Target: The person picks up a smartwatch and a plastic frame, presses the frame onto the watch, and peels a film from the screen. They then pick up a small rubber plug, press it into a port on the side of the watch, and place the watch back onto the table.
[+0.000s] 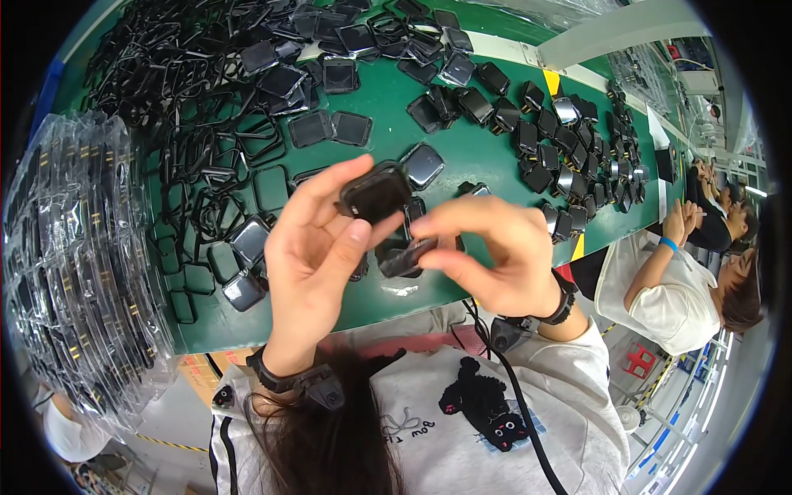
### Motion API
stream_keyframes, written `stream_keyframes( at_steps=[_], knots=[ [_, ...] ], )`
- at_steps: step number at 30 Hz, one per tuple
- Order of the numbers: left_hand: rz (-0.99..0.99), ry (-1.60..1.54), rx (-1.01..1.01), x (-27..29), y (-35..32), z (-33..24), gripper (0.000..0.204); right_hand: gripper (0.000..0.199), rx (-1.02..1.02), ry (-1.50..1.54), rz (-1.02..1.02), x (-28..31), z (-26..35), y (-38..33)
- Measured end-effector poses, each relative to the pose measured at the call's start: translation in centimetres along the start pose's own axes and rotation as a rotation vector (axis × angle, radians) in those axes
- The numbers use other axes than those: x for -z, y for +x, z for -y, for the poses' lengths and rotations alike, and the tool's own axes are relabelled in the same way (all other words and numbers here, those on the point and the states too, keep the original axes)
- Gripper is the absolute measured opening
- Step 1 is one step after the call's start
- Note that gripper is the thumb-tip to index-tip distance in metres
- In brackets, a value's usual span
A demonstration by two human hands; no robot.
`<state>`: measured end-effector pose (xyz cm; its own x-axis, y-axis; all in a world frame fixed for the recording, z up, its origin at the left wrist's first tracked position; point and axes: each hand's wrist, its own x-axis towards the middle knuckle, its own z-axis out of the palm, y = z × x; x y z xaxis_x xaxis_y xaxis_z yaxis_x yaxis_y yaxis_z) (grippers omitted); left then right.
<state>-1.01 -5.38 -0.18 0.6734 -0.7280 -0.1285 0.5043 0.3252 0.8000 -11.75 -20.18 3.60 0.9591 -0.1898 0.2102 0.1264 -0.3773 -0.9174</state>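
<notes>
Between the fingers and thumb of my left hand (309, 247) is a black rounded-square case (376, 195), shaped like a smartwatch body and tilted toward me. Just to its right, my right hand (507, 252) pinches a small dark flat piece (406, 259) between thumb and fingers; its exact kind is hard to make out. The two held pieces are apart. Behind them on the green table (363, 318) lies a glossy square screen (423, 165). More dark pieces lie partly hidden beneath my hands.
Thin black frames (198, 157) are heaped at left, with several loose screens (338, 128) beyond. Many black cases (569, 148) stand in rows at right. Stacked plastic-wrapped trays (82, 272) flank the table's left edge. A co-worker (660, 280) sits at right. A black cable (516, 379) hangs before me.
</notes>
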Motion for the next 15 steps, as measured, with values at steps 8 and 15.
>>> stream_keyframes(
  at_steps=[8, 15],
  knots=[
    [0.159, 0.078, 0.051, -0.4, -0.2, 0.2, 0.041, 0.023, -0.059, -0.01, -0.116, 0.0, -0.9, 0.5],
    [0.163, 0.089, 0.03, -0.7, -0.5, 0.0, 0.042, 0.022, -0.139, -0.143, -0.085, 0.0, 0.0, 1.1]
  ],
)
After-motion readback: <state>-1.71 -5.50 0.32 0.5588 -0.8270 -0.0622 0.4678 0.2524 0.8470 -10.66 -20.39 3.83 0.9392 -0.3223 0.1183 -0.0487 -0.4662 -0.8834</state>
